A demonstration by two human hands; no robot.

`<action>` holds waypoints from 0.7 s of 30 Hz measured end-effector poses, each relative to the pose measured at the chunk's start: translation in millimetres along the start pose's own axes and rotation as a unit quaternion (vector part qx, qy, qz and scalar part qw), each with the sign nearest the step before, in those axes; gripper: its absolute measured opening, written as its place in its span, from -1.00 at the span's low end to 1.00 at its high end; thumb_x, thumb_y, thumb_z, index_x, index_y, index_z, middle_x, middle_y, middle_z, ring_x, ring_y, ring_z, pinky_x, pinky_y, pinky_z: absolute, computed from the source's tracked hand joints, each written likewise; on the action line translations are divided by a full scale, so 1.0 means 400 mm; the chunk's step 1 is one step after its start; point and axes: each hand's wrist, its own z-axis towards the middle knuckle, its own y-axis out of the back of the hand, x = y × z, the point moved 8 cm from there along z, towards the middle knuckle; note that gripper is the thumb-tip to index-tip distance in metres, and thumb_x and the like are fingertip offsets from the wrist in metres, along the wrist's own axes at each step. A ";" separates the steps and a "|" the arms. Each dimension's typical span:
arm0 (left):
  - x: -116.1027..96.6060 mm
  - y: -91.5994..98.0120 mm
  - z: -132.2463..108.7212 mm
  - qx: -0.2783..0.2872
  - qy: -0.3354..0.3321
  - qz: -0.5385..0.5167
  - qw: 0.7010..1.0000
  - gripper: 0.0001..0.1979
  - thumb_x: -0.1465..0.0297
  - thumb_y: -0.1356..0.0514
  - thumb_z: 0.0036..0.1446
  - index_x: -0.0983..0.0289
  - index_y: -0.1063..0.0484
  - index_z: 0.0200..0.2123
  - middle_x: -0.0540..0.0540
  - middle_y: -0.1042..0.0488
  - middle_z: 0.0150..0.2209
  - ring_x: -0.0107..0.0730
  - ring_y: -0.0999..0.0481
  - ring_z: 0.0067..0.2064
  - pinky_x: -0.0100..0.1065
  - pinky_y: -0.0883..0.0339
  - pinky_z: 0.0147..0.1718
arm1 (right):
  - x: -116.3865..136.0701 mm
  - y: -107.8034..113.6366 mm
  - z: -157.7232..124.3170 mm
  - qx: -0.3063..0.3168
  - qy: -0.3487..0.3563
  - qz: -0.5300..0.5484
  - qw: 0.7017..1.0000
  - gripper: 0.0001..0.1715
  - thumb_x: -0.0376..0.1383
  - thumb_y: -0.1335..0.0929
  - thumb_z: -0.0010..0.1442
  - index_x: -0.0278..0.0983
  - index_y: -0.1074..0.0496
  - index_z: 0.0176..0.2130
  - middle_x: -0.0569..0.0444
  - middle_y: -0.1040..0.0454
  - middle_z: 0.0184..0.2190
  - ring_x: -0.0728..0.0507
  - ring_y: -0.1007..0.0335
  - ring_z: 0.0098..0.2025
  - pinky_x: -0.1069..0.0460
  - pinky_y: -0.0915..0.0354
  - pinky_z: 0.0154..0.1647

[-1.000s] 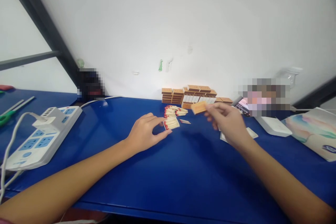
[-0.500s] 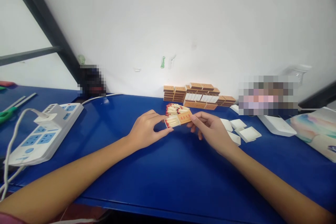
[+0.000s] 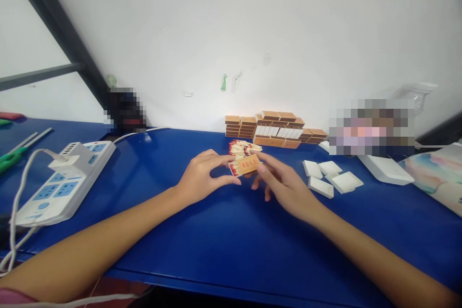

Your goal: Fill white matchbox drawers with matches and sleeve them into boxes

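An orange-brown matchbox (image 3: pixel 249 165) is held above the blue tabletop, its tray of red-tipped matches (image 3: pixel 235 168) partly showing at the left end. My left hand (image 3: pixel 202 175) pinches that end between thumb and forefinger. On the sleeve's right end my right hand (image 3: pixel 283 178) is closed, thumb in front and forefinger along the far edge. Right behind the box lies a heap of loose matches (image 3: pixel 243 147), partly hidden by it. To the right of my right hand are several white inner trays (image 3: pixel 346 182).
Stacked matchboxes (image 3: pixel 276 141) stand against the wall at the back. A white power strip (image 3: pixel 68 187) with a plugged-in cable lies on the left, near green-handled scissors (image 3: pixel 16 159). At the right are a white box-like object (image 3: pixel 388 171) and a colourful printed item (image 3: pixel 438 178).
The sleeve has slid left over the tray, so less of the matches shows. My right hand has moved left with it, while my left hand has stayed nearly in place.
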 end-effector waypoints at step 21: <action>0.038 -0.011 0.003 0.048 0.073 -0.009 0.996 -0.62 0.18 -0.49 0.14 0.18 -0.57 -0.05 0.07 -0.64 -0.11 -0.25 -0.59 -0.10 -0.21 -0.51 -0.06 | 0.007 -0.019 -0.017 0.023 0.061 -0.351 0.934 -0.25 0.00 -0.12 0.54 -0.36 -0.07 0.49 -0.03 -0.64 -0.22 -0.25 -0.59 -0.21 -0.10 -0.37 -0.19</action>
